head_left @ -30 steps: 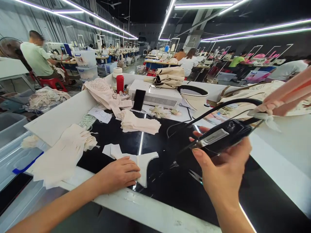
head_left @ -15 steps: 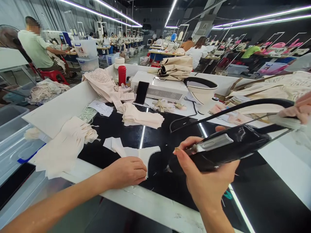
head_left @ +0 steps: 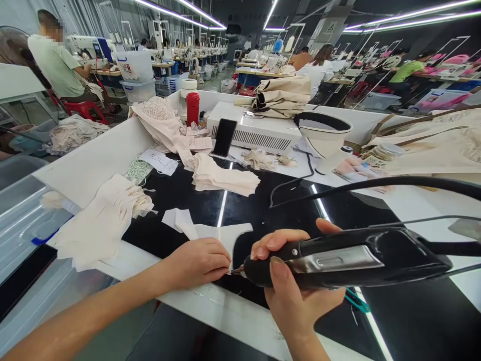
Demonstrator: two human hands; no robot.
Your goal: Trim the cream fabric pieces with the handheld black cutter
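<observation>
My right hand (head_left: 293, 281) is wrapped round a black corded hand tool (head_left: 349, 260) with a silver plate along its side. Its thin tip points left and reaches the edge of a cream fabric piece (head_left: 210, 232), close to my left fingertips. My left hand (head_left: 199, 260) has its fingers curled and pressed together on that fabric's near right part, at the table's front. The fingers cover part of the cloth. A stack of cream fabric strips (head_left: 225, 175) lies farther back on the black table surface (head_left: 263, 200). A heap of cream pieces (head_left: 97, 220) lies at left.
A phone (head_left: 224, 138) leans against a white vented box (head_left: 255, 128). A red bottle (head_left: 193, 109) stands behind. The tool's cable (head_left: 413, 182) runs to the right. Teal-handled scissors or snips (head_left: 356, 301) lie beyond my right hand. White boards edge the table.
My right hand has turned the tool nearly level and brought its tip left to the fabric edge. Another hand at the right edge has gone from view. My left hand keeps its place on the fabric.
</observation>
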